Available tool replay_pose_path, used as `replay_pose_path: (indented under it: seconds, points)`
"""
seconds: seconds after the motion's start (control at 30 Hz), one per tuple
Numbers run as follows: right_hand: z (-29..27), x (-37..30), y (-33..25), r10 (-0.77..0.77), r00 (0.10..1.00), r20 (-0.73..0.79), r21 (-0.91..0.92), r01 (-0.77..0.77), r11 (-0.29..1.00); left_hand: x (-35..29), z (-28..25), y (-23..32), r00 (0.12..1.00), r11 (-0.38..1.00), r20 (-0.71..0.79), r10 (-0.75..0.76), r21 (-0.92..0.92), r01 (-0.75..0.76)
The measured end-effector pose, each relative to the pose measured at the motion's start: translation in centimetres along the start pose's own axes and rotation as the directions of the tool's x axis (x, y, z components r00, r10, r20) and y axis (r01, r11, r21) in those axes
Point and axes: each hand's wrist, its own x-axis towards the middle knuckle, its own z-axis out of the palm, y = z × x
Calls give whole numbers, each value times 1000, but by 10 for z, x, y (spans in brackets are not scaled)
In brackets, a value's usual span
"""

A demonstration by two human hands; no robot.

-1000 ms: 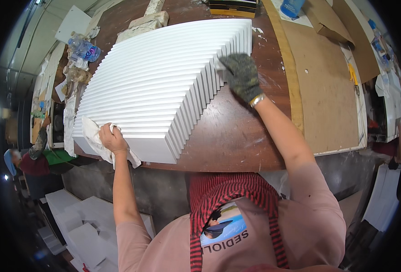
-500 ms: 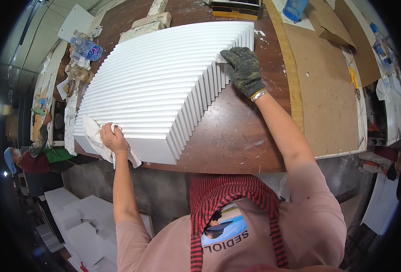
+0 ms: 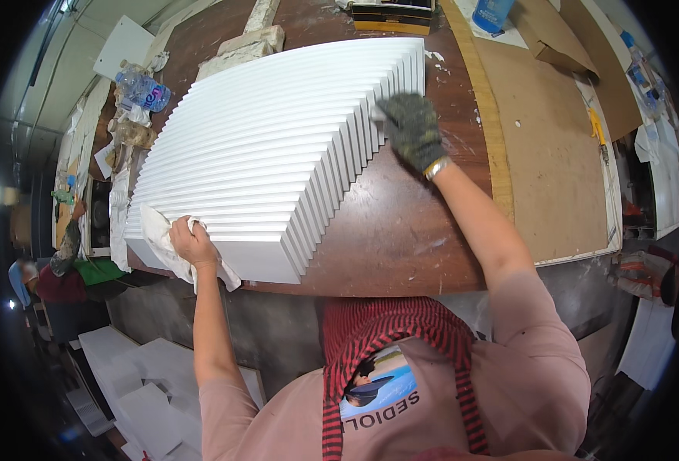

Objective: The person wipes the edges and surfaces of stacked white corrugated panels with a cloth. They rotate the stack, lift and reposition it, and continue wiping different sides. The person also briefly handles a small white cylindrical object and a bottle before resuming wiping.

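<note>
Table [image 3: 370, 250]: big, brown and scuffed, reaching out past the left hand [image 3: 193, 242] and the right hand [image 3: 412, 131].
Board [image 3: 551, 154]: tan and flat, to the right of the right hand.
Stack [image 3: 247, 154]: lots of white slabs, set like little steps. It lies on the table between the two hands, and its far end goes past the right hand.
Apron [image 3: 397, 323]: red with black stripes, on the person, nearer the body than both hands.
Cloth [image 3: 164, 238]: white and crumpled, under the left hand, lying over the near left part of the stack.
Right hand: in a dark glove [image 3: 416, 127], a bit blurry, at the stepped side of the stack. Its fingers pinch a small pale bit [image 3: 379, 115], too blurred to say what it is.
Left hand: bare, fingers curled, grasping the bunched cloth against the stack.
Box [image 3: 391, 19]: black and yellow, on the table, beyond the right hand.
Bottle [image 3: 143, 91]: clear plastic, lying beyond the left hand and a little left.
Cutter [image 3: 597, 125]: thin and yellow, well to the right of the right hand.
</note>
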Motion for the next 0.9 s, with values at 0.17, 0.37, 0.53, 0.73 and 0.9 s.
replay_pose_path:
  seconds: [0.17, 0.37, 0.53, 0.73, 0.9]
  points:
    - [-7, -22, -6, -17, 993, 117, 24, 14, 1000, -3, -1, 0, 1000, 1000, -4, 11, -10, -11]
    - [-3, 25, 16, -51, 971, -232, -86, 32, 996, -2, -1, -2, 1000, 1000, 15, 3, -3, -3]
    - [-7, -15, 8, -77, 997, 15, 43, 76, 996, -2, 0, -3, 1000, 1000, 12, 6, -3, -6]
    - [-6, 26, 24, -16, 964, -267, 12, 19, 1000, -4, 1, -2, 1000, 1000, 1, 8, -14, -8]
    - [-9, 6, 16, -21, 995, -101, 65, 28, 997, -2, 1, -4, 999, 1000, 36, -21, 14, 21]
